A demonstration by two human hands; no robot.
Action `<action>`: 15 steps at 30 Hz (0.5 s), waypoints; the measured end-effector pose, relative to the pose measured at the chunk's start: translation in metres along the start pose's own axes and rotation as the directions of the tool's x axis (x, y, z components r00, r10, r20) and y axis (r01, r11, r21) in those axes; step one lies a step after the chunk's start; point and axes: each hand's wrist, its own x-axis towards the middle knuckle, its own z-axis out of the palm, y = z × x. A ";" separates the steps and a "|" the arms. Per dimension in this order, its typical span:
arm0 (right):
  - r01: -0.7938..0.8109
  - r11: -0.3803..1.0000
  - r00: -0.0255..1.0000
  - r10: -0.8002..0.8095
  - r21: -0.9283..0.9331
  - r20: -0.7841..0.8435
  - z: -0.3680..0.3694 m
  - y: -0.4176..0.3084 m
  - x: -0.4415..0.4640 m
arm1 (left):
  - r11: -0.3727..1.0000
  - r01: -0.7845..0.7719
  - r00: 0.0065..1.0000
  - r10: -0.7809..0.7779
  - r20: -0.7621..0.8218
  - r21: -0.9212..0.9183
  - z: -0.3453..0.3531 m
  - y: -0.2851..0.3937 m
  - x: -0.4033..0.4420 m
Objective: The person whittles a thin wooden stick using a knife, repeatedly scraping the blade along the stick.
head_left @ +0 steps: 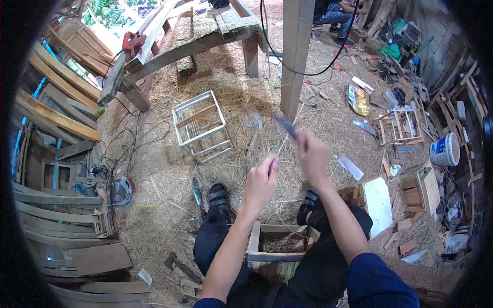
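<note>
My left hand [261, 184] is closed around a thin wooden stick [281, 146] that slants up and away from the fist. Just to its right, my right hand [312, 158] grips a knife [285, 126], its dark blade pointing up and left near the stick. Whether the blade touches the stick I cannot tell. Between my legs stands a wooden box [282, 258] with brown scraps inside. A small wooden frame cage [202, 123] with thin bars lies on the floor ahead of my hands.
Shavings cover the floor. A wooden workbench [195, 49] and a post [297, 56] stand ahead. At left lie a circular saw [123, 191] and stacked planks [59, 197]. To the right are another small cage [399, 127], a white bucket [444, 150] and a seated person [336, 18].
</note>
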 end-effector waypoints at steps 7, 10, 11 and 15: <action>0.266 0.964 0.962 -0.266 0.006 0.063 0.012 -0.004 -0.015 | 0.996 0.087 0.996 -0.087 0.003 0.031 -0.002 0.006 0.004; 0.040 0.999 0.999 -0.040 0.015 -0.029 0.016 0.003 -0.004 | 0.999 0.038 0.998 -0.038 -0.040 0.018 0.000 0.004 0.005; -0.055 0.999 0.998 0.055 0.001 -0.033 0.015 0.004 -0.002 | 0.999 0.049 0.998 -0.048 -0.044 0.011 0.001 0.003 0.003; 0.205 0.979 0.971 -0.206 0.022 0.125 0.017 -0.010 -0.030 | 0.992 0.125 0.992 -0.125 -0.011 0.016 -0.002 0.010 0.002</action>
